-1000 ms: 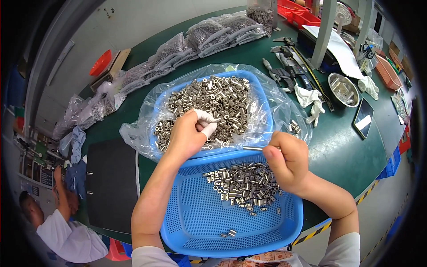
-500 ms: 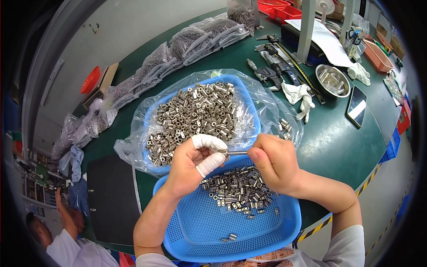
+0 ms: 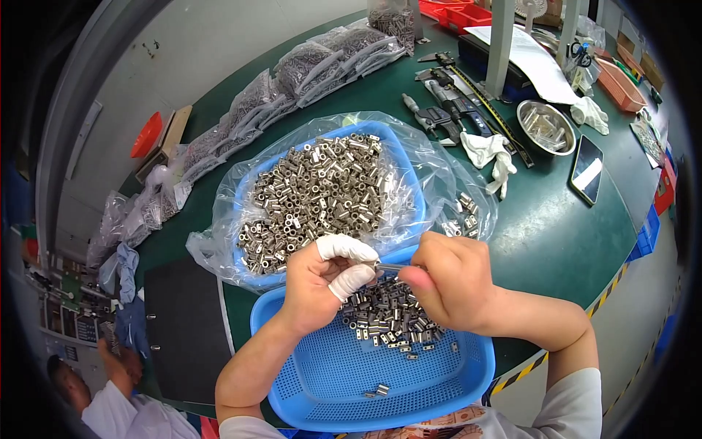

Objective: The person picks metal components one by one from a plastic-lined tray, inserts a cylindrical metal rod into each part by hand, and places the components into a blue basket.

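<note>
One small metal part [image 3: 376,266] was above the nearer blue basket [image 3: 329,379], pinched in the grip of the left hand [image 3: 316,287], which wore white finger covers [image 3: 345,247]. The right hand [image 3: 457,284] had its grip closed around a thin metal rod [image 3: 391,268], pointing at this part.

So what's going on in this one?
The left hand, with white finger covers, pinches what looks like a small metal part at the tip of a slim metal rod in the right hand. Both are above the near blue basket of loose metal pieces; beyond it, a plastic-lined blue tray holds a larger heap.
</note>
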{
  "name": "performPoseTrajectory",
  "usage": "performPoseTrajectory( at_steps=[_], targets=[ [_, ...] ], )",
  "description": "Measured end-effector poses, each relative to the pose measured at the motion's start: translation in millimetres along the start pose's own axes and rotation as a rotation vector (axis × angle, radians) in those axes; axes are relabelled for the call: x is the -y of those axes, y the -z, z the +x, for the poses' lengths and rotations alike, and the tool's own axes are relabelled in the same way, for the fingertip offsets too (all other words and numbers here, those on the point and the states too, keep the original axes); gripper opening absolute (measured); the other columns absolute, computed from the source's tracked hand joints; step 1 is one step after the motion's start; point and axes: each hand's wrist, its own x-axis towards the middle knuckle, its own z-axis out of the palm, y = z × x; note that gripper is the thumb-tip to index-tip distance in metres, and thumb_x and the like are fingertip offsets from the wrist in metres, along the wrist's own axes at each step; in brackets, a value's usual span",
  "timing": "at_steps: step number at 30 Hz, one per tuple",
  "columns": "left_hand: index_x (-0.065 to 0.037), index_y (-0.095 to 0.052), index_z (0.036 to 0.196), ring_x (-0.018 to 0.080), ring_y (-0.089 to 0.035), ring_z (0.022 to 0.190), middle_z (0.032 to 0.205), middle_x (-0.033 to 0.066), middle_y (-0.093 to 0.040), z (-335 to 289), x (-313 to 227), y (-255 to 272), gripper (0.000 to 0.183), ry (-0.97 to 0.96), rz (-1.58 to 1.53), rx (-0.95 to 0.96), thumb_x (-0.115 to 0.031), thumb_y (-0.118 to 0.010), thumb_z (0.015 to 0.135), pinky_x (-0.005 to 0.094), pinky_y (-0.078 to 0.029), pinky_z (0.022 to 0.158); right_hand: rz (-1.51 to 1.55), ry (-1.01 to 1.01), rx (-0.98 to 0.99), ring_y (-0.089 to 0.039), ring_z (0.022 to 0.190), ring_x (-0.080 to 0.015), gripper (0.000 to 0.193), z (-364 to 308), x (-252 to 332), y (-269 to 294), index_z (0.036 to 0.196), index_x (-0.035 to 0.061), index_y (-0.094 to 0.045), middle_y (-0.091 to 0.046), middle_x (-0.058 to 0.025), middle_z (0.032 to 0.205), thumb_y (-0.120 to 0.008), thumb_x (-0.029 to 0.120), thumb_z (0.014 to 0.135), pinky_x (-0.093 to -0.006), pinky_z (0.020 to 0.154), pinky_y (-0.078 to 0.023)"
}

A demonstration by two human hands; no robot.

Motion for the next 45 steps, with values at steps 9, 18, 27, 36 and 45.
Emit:
performPoseTrajectory(
  at_steps=[9, 18, 27, 36, 45],
  targets=[
    [-0.003, -0.059, 0.087, 0.0185, -0.058, 0.064, 0.072, 0.0081, -0.059, 11, -17, -2, 0.022, -0.342, 0.859, 0.067, -0.006, -0.066, 0.066, 0.0270, -0.045, 0.057, 0.092, -0.101, 0.013, -0.047, 0.041, -0.0251, 0.025, 3, -3, -4, 0.060, 0.0055, -0.041, -0.044, -0.0076, 0.053, -0.060, 0.017, 0.072, -0.0335, 0.036, -0.035],
    [-0.004, -0.057, 0.079, 0.0248, -0.053, 0.063, 0.067, 0.0074, -0.052, 10, -25, 3, 0.021, -0.588, 1.173, 0.128, -0.014, -0.066, 0.063, 0.0329, -0.042, 0.055, 0.191, -0.018, -0.017, -0.046, 0.040, -0.0242, 0.018, 3, -1, -2, 0.062, 0.0042, -0.044, -0.044, -0.0075, 0.053, -0.059, 0.009, 0.071, -0.0321, 0.036, -0.035],
    [-0.003, -0.056, 0.080, 0.0202, -0.051, 0.065, 0.070, 0.0076, -0.050, 14, -20, 22, 0.020, -0.401, 0.877, 0.062, -0.015, -0.066, 0.067, 0.0292, -0.041, 0.057, 0.321, -0.168, -0.015, -0.045, 0.042, -0.0245, 0.012, 4, -4, -2, 0.062, 0.0020, -0.046, -0.043, -0.0095, 0.050, -0.051, 0.003, 0.073, -0.0321, 0.038, -0.033],
    [0.000, -0.049, 0.093, 0.0144, -0.054, 0.082, 0.087, 0.0092, -0.055, 3, -12, 7, 0.016, -0.136, 0.028, -0.087, -0.004, -0.055, 0.079, 0.0281, -0.044, 0.076, 0.401, -0.172, -0.040, -0.047, 0.044, -0.0236, 0.013, 4, -6, -2, 0.066, 0.0022, -0.048, -0.047, -0.0084, 0.053, -0.052, 0.007, 0.076, -0.0305, 0.039, -0.035],
    [0.000, -0.049, 0.094, 0.0145, -0.056, 0.079, 0.088, 0.0082, -0.054, -1, -7, -3, 0.016, -0.006, -0.037, -0.040, -0.001, -0.054, 0.079, 0.0268, -0.046, 0.073, 0.367, -0.120, -0.045, -0.048, 0.045, -0.0246, 0.010, 3, -7, -2, 0.067, 0.0024, -0.049, -0.047, -0.0088, 0.055, -0.053, 0.007, 0.076, -0.0314, 0.039, -0.035]
  ],
)
